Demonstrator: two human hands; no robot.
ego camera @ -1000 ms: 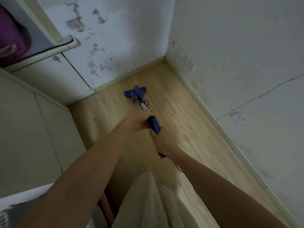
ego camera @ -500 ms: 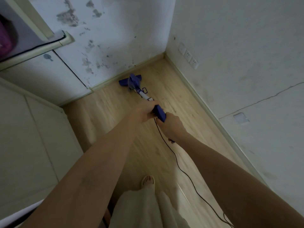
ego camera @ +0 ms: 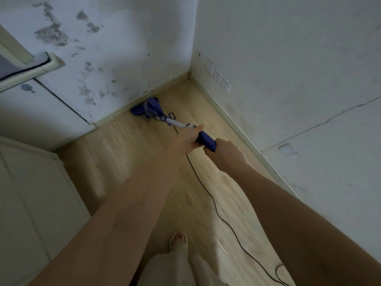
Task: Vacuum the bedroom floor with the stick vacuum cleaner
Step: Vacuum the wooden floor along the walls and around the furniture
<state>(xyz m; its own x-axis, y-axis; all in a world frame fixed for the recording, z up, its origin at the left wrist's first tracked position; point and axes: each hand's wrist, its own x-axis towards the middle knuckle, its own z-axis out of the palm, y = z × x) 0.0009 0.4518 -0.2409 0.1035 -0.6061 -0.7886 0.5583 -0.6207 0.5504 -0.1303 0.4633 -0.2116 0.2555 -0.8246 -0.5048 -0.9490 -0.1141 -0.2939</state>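
I hold a blue stick vacuum cleaner (ego camera: 151, 109) with both hands stretched out in front of me. Its head lies on the light wooden floor (ego camera: 127, 145), right against the skirting of the far wall. A white tube runs back from the head to the blue handle (ego camera: 206, 141). My left hand (ego camera: 186, 139) grips the front of the handle, where it meets the tube. My right hand (ego camera: 225, 152) grips the rear end of the handle. A black power cord (ego camera: 214, 205) trails from the vacuum back across the floor toward me.
A stained white wall (ego camera: 115, 50) closes the far side and another wall with sockets (ego camera: 218, 76) runs along the right. Pale cabinet doors (ego camera: 31, 193) stand on the left. My sandalled foot (ego camera: 178, 238) and light trousers show at the bottom.
I have pushed the vacuum forward: its head slid from the open floor up to the far skirting, and both arms stretched out. My grip on the handle is unchanged.
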